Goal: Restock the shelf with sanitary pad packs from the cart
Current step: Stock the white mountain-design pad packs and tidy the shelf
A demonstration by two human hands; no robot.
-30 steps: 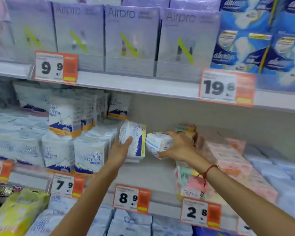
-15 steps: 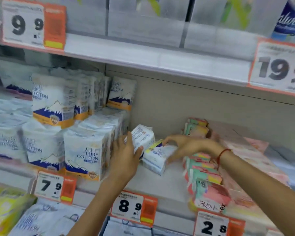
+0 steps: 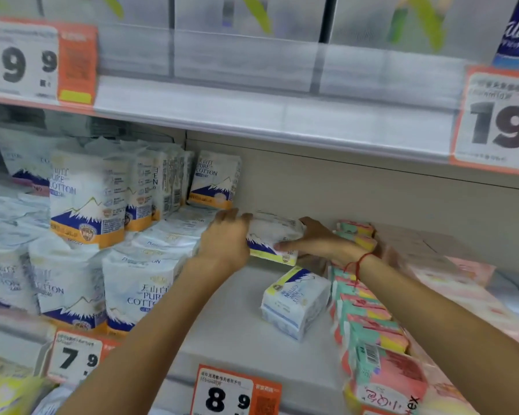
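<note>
Head view, pack in hand: a white pad pack (image 3: 274,235) lies on its side between my two hands, far back in the bare gap of the middle shelf (image 3: 237,324).
Head view, long axis: it runs left to right, with the blue-and-yellow end toward the near edge.
Head view, left hand (image 3: 226,239): it is curled over the pack's left end, fingers pressed on top.
Head view, right hand (image 3: 318,239): it is cupped around the right end, one finger stretched flat along the near face; I am holding, not pinching.
Head view, neighbours: the Pure Cotton stack (image 3: 138,289) sits just left of the gap and the pink and green packs (image 3: 369,319) just right.
Head view, second pack (image 3: 295,304): it lies loose and skewed, nearer than my hands, closer to my right hand.
Judgement: the next move turns on sliding the held pack left against the stack.
Cart: not in view.
</note>
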